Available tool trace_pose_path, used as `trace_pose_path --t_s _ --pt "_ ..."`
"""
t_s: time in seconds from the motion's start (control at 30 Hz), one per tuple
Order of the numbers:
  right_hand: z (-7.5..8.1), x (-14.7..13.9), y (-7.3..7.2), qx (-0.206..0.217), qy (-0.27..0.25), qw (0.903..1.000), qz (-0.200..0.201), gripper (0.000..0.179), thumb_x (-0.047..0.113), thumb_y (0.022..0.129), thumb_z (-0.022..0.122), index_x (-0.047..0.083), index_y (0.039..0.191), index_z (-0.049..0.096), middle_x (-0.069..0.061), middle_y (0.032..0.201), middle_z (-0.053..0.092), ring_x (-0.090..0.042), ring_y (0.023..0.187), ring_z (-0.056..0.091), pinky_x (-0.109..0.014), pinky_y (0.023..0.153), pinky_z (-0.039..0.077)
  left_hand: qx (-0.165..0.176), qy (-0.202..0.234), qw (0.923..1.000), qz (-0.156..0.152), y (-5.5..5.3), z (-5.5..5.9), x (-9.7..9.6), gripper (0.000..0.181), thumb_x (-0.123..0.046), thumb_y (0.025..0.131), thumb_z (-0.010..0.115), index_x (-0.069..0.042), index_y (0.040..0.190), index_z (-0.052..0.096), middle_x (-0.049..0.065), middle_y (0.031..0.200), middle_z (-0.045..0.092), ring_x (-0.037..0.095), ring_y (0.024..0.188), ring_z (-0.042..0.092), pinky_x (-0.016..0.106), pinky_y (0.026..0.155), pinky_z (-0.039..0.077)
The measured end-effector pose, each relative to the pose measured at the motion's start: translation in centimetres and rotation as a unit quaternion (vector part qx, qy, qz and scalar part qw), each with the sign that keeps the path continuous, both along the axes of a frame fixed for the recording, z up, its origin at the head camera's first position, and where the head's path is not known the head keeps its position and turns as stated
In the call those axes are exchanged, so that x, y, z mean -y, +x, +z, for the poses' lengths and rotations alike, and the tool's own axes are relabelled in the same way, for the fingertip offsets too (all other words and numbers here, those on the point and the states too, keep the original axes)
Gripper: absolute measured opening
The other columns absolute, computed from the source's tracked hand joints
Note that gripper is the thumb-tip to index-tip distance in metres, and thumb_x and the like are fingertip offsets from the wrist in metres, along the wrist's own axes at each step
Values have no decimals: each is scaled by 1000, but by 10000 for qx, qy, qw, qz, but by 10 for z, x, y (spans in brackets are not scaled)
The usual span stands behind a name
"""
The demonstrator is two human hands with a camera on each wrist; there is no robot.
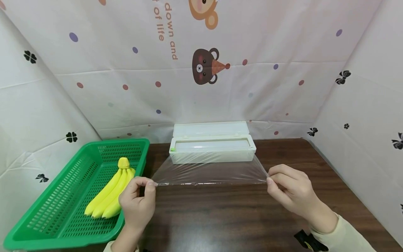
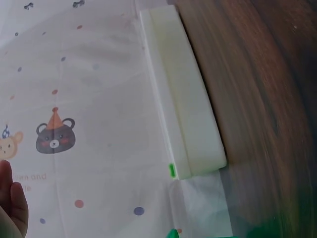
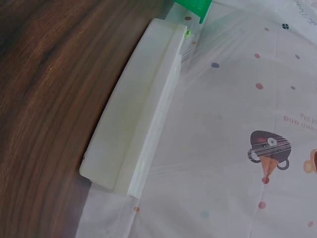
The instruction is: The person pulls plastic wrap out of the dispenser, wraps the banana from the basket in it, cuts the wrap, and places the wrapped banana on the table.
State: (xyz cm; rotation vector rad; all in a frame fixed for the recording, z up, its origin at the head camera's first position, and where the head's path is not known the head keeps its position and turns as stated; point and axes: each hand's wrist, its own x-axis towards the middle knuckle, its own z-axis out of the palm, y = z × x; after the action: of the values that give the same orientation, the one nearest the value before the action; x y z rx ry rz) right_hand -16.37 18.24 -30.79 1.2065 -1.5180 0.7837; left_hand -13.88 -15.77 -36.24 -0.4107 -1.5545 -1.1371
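Note:
A sheet of clear plastic wrap [image 1: 211, 173] stretches from a white wrap dispenser box [image 1: 214, 156] toward me, its front edge pulled straight. My left hand [image 1: 138, 201] pinches the left corner of the sheet between thumb and fingers. At the opposite corner my right hand [image 1: 292, 190] pinches the film the same way. The dispenser's lid [image 1: 211, 129] stands raised at the back, and a small green piece [image 1: 172, 149] sits at its left end. In the left wrist view, part of the left hand [image 2: 14, 208] shows at the edge; the right wrist view shows the box [image 3: 133, 109] without the hand.
A green basket [image 1: 41, 241] stands at the left with a bunch of yellow bananas [image 1: 110, 196] in it. All rests on a dark wooden table [image 1: 214, 220]. Patterned white cloth [image 1: 267, 98] hangs behind and at both sides.

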Motion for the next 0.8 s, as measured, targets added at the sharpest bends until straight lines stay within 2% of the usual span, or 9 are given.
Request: trace_pose_path --t_s 0.13,0.33,0.53,0.8 --pt "0 -1 2 0 139 9999 39 39 11 92 48 7 54 50 -8 63 52 -7 53 39 -9 50 27 150 -209 9997 54 4 0 3 8 10 71 57 4 65 59 12 61 59 0 61 54 13 57 43" --pt "-2 -2 4 44 411 9991 86 37 9 91 46 9 54 49 -6 64 52 -4 54 37 -7 51 26 270 -481 9984 135 7 -2 8 9 9 70 59 2 64 59 12 61 59 1 61 54 10 63 45" --pt "-6 -4 5 89 649 9978 117 34 7 88 45 12 55 47 -2 65 52 0 54 35 -3 54 22 550 -981 9933 277 13 -3 15 14 10 65 60 -4 63 57 7 59 56 1 57 47 15 54 42" --pt "-10 -6 7 107 894 9959 82 34 6 87 43 14 54 42 0 65 53 2 54 34 -3 54 23 453 -1470 9879 191 17 -4 19 13 4 67 60 -8 64 55 1 59 54 2 56 44 16 52 40"
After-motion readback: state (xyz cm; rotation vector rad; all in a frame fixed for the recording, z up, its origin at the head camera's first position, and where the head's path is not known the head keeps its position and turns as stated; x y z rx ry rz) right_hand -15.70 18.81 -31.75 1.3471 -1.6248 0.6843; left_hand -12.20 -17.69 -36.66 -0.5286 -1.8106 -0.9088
